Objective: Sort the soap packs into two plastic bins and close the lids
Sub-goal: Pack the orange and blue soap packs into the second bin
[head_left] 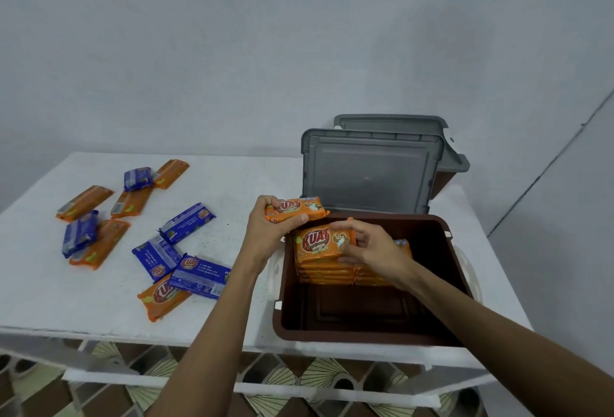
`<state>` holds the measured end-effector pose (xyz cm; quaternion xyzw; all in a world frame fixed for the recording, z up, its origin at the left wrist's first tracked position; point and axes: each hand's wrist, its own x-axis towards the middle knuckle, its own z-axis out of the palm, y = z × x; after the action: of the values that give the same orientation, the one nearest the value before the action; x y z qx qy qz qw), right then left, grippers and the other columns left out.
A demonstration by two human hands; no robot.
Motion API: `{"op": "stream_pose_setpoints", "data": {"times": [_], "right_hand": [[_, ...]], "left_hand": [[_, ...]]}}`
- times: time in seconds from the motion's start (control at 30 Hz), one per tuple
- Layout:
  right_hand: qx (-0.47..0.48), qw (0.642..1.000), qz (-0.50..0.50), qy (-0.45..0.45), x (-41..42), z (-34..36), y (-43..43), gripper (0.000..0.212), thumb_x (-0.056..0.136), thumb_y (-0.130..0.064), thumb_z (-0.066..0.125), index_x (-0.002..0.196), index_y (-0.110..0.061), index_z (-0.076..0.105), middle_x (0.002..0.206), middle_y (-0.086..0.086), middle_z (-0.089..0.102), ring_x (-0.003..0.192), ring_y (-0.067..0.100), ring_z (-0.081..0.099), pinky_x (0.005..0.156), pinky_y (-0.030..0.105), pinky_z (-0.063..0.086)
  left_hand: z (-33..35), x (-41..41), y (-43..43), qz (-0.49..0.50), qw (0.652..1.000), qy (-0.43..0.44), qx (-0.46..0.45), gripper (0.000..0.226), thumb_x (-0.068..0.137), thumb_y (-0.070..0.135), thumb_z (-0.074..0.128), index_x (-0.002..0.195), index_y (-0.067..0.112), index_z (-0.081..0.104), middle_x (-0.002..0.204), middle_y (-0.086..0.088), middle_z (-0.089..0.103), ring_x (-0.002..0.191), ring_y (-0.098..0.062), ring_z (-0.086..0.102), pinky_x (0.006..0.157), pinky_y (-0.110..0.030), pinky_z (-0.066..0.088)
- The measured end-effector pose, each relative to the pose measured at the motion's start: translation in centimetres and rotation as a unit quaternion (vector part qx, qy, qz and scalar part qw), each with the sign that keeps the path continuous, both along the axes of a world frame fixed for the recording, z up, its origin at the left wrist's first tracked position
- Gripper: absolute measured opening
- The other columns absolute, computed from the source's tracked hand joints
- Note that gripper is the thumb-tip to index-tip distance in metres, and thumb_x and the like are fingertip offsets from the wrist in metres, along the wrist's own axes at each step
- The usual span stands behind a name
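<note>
Over the near brown bin [365, 333], left hand [265, 234] grips an orange soap pack [295, 209], likely next for the stack; right hand [368, 247] pinches the top stacked pack [319, 242], probably squaring it. Unsorted packs [186, 222] lie far left.

Glossy film wrappers on the orange soap packs [319, 245] and blue soap packs [187, 222] are catching the light, while the smooth brown plastic bin [365, 333], its matt grey plastic lid [368, 174] and the rough, white-painted desk [232, 184] are looking duller.
</note>
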<state>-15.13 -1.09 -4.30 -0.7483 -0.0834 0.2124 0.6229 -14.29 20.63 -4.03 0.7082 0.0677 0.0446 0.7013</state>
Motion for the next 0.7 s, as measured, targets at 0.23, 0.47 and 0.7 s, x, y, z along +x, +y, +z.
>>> {"op": "stream_pose_setpoints", "data": {"times": [0.23, 0.47, 0.7], "right_hand": [[-0.252, 0.958, 0.001, -0.133, -0.2, -0.1, 0.5, 0.039, 0.092, -0.028, 0.065, 0.129, -0.038, 0.058, 0.126, -0.008, 0.056, 0.115, 0.010, 0.056, 0.098, 0.034, 0.051], [-0.344, 0.921, -0.036, -0.179, -0.7, -0.1, 1.0, 0.037, 0.090, -0.032, 0.068, 0.126, -0.035, 0.061, 0.108, -0.004, 0.044, 0.108, 0.019, 0.052, 0.085, 0.025, 0.037], [-0.346, 0.922, -0.004, -0.175, -1.0, -0.4, 0.6, 0.041, 0.094, -0.032, 0.062, 0.134, -0.033, 0.057, 0.124, 0.004, 0.049, 0.120, 0.022, 0.049, 0.102, 0.031, 0.038]], "left_hand": [[-0.3, -0.1, 0.2, -0.015, 1.000, 0.002, 0.010, 0.043, 0.078, 0.020, 0.078, 0.105, 0.015, 0.045, 0.113, 0.000, 0.056, 0.101, -0.017, 0.061, 0.063, -0.018, 0.054], [-0.5, -0.2, 0.0, -0.017, 1.000, -0.009, 0.023, 0.041, 0.078, 0.020, 0.078, 0.102, 0.016, 0.046, 0.113, 0.000, 0.058, 0.101, -0.016, 0.061, 0.064, -0.018, 0.055], [-0.6, -0.1, -0.3, -0.017, 0.996, -0.009, 0.091, 0.039, 0.074, 0.031, 0.081, 0.094, 0.023, 0.048, 0.112, 0.001, 0.059, 0.102, -0.017, 0.061, 0.070, -0.025, 0.057]]}}
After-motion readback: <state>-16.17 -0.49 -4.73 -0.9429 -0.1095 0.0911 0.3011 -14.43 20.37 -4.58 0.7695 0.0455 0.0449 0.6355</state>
